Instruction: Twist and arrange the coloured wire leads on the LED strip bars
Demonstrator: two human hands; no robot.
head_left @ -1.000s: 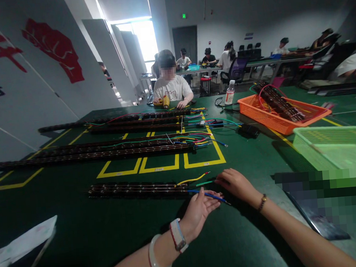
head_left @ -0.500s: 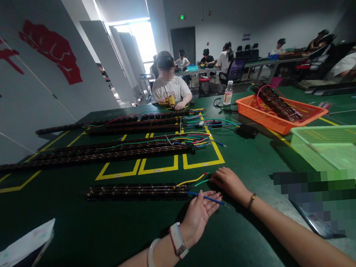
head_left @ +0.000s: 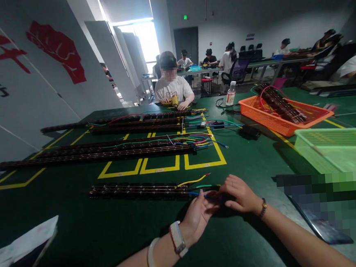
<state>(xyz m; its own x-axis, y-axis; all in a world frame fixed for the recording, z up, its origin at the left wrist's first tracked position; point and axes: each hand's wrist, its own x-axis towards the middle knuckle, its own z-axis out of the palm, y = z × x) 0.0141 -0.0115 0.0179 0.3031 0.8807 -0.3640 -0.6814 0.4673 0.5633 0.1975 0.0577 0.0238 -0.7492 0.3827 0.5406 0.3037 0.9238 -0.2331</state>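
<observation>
A dark bundle of long strips (head_left: 139,190) lies near me on the green table, with a yellow wire (head_left: 194,180), a green wire (head_left: 205,186) and a blue wire (head_left: 194,193) coming out of its right end. My left hand (head_left: 199,214), palm up, holds the blue wire between thumb and fingers. Over its far end my right hand (head_left: 239,192) is bent, fingers curled down against the left fingertips; the wire's tip is hidden there. Beside the right fingers the green wire's end is partly covered. The yellow wire's tip lies free.
Longer strip bundles (head_left: 105,153) with coloured wires lie behind, across yellow tape outlines (head_left: 205,165). To the right are an orange basket (head_left: 256,113), a green basket (head_left: 321,151) and a dark flat device (head_left: 316,213). Across the table a person (head_left: 174,88) holds a yellow tool.
My right hand has left the green wire's end, moving right and toward me onto the blue wire's end. My left hand stays nearly in place, its fingers more curled.
</observation>
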